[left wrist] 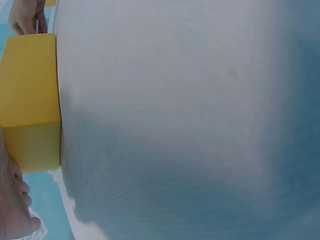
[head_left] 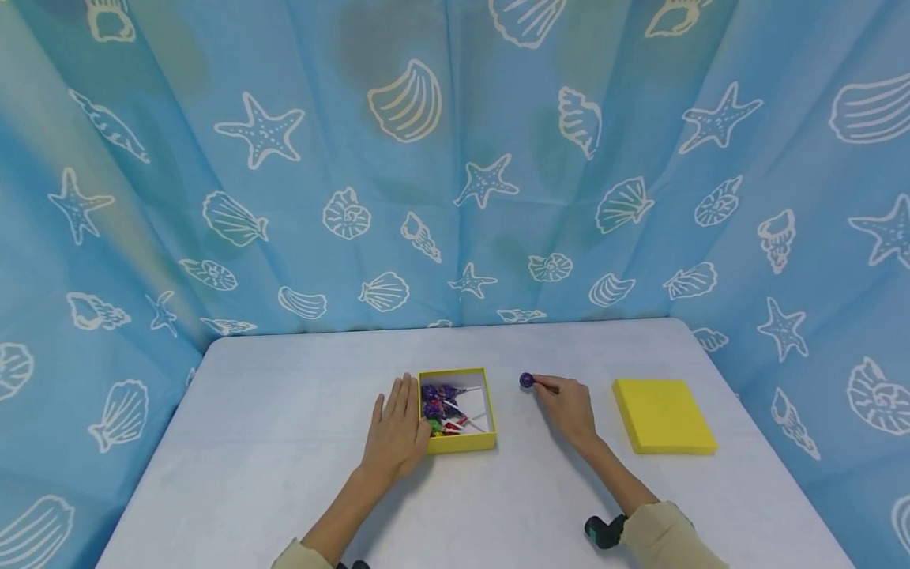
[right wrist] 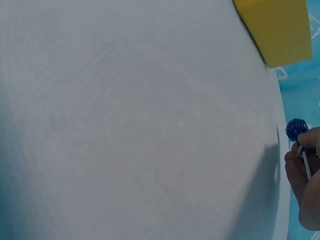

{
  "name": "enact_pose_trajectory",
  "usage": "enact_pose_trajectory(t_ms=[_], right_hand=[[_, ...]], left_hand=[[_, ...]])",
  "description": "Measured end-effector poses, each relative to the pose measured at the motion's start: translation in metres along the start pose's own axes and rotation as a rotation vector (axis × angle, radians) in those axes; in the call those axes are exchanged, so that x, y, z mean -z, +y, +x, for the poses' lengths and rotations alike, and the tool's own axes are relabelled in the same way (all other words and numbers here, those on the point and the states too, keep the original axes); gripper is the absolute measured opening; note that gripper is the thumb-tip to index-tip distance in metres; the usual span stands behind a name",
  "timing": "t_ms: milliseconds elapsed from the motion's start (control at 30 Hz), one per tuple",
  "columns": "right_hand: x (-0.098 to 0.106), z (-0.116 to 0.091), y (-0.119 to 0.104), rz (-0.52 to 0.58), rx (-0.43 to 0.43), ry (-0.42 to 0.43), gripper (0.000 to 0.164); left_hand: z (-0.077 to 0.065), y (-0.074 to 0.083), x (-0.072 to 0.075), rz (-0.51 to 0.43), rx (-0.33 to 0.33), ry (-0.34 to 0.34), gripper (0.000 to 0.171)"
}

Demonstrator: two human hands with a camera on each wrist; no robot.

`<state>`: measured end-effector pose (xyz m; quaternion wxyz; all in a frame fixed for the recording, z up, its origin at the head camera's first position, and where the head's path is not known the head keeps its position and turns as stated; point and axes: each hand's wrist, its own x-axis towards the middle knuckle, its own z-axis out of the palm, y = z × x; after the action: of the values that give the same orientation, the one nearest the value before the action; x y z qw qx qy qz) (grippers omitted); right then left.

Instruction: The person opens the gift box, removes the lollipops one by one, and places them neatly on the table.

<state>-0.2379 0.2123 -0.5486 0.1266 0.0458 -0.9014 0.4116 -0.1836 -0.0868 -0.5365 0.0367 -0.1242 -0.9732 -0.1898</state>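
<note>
A yellow box [head_left: 460, 443] with a white inside stands uncovered near the middle of the table, holding several wrapped lollipops [head_left: 442, 408], mostly purple, with a green one and red ones at the near end. Along the box's left side lies my left hand [head_left: 395, 431], fingers straight and palm against the wall. To the right of the box, my right hand [head_left: 569, 407] pinches a lollipop [head_left: 526, 380] in a dark purple wrapper between thumb and fingers. Its white stick [right wrist: 306, 165] shows along the fingers in the right wrist view.
A yellow lid [head_left: 664, 416] lies at the right of the white-covered table [head_left: 284, 442]. Behind and around the table hangs a blue curtain [head_left: 426, 182] with white shells and starfish. A black device [head_left: 604, 532] sits at the right wrist.
</note>
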Motion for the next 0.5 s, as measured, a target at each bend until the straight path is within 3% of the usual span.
enact_pose_trajectory(t_ms=[500], right_hand=[[-0.0095, -0.0008, -0.0045, -0.092, -0.074, 0.037, 0.019]], left_hand=[[-0.0004, 0.0031, 0.0040, -0.011, 0.012, -0.017, 0.066]])
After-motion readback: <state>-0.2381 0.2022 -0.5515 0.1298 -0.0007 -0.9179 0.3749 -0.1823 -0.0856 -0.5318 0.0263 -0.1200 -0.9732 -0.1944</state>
